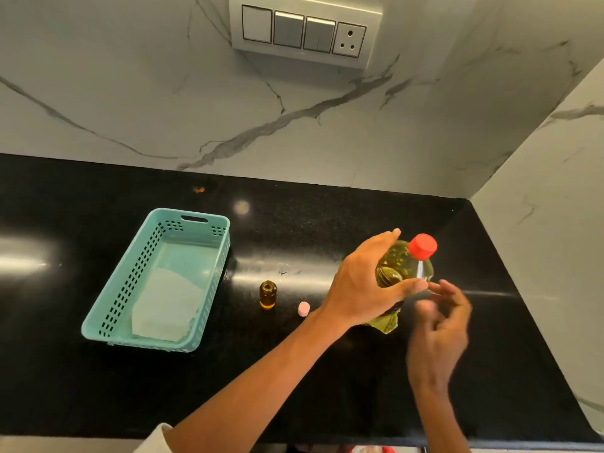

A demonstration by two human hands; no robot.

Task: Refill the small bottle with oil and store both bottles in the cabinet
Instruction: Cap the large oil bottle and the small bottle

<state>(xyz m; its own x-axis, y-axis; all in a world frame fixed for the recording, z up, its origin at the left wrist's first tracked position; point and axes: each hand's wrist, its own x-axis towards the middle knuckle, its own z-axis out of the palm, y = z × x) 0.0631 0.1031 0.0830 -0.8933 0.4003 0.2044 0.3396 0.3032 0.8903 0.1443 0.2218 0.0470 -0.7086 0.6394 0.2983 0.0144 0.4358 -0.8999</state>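
The left hand [359, 289] reaches in from the lower left on an outstretched forearm with a white sleeve at its end. Its grip is clasped round the shoulder of the large oil bottle [403, 266], thumb on the near side and fingers over the far side. The bottle stands on the black surface [98, 387] near the right corner with its red cap [423, 246] on. Its yellow label shows below the wrist, but no writing can be read. The right hand [438, 325] is blurred just beside the bottle, its grip released, the fingers loosely bent and holding nothing. The small bottle [268, 294], amber and uncapped, stands upright left of the hand, with 1 pink cap [303, 308] lying beside it. Further left sits a teal basket [129, 279] holding a white cloth [166, 308]. On the marble wall is a panel [304, 31] with 3 switches and 1 socket.
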